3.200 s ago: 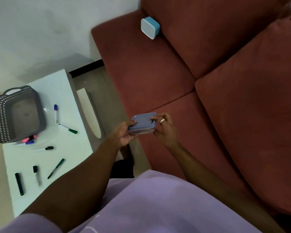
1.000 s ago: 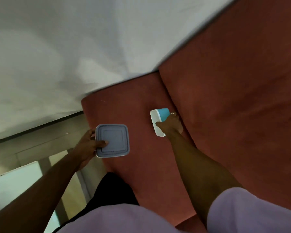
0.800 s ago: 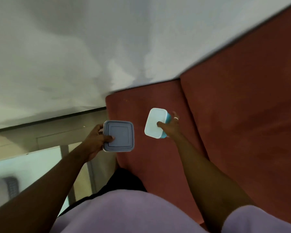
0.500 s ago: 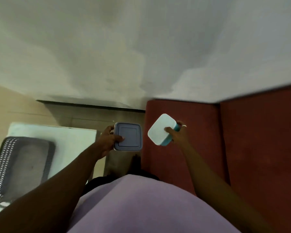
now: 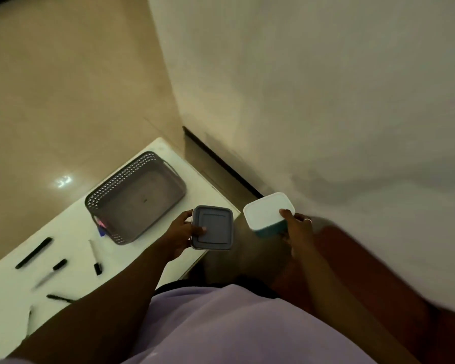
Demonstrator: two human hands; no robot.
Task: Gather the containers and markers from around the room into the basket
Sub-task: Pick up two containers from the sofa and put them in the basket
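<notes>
- Grey-lidded container [image 5: 212, 228]: square, lid up, roughly level. Gripped at its left edge by the left hand [image 5: 180, 233], thumb flat on the lid, fingers wrapped underneath and hidden. Held above the right edge of the counter [image 5: 71, 224].
- White-lidded container [image 5: 268, 212]: teal body, tilted with the lid toward the camera. Grasped at its right side by the right hand [image 5: 298, 229], thumb on the lid edge, other fingers behind the body and mostly out of sight. Just beside the grey-lidded container, not touching it.
- Ring [image 5: 308, 220]: on one finger of the right hand.
- Basket [image 5: 108, 190]: grey, perforated walls, one handle visible at the far end. Standing on the counter, left of both hands and apart from both containers.
- Pink and blue items [image 5: 101, 227]: at the near-left corner of the basket. Inside or outside the wall: cannot be told.
- Markers lying on the counter, nearer than the basket:
  - long black marker [image 5: 33, 253];
  - capped marker [image 5: 93, 254], thin pale barrel, black cap;
  - blurred marker [image 5: 53, 271], smeared by motion;
  - dark marker [image 5: 59, 298], partly covered by the left forearm.
- Counter: white, cut off at the left frame edge, near part hidden under the left forearm.
- Sofa [image 5: 378, 271]: reddish, heavily blurred, partly behind the right arm.
- Lilac shirt [image 5: 221, 324]: across the bottom of the frame.
- Floor [image 5: 63, 74]: tan, glossy. Wall [image 5: 326, 88]: pale.
</notes>
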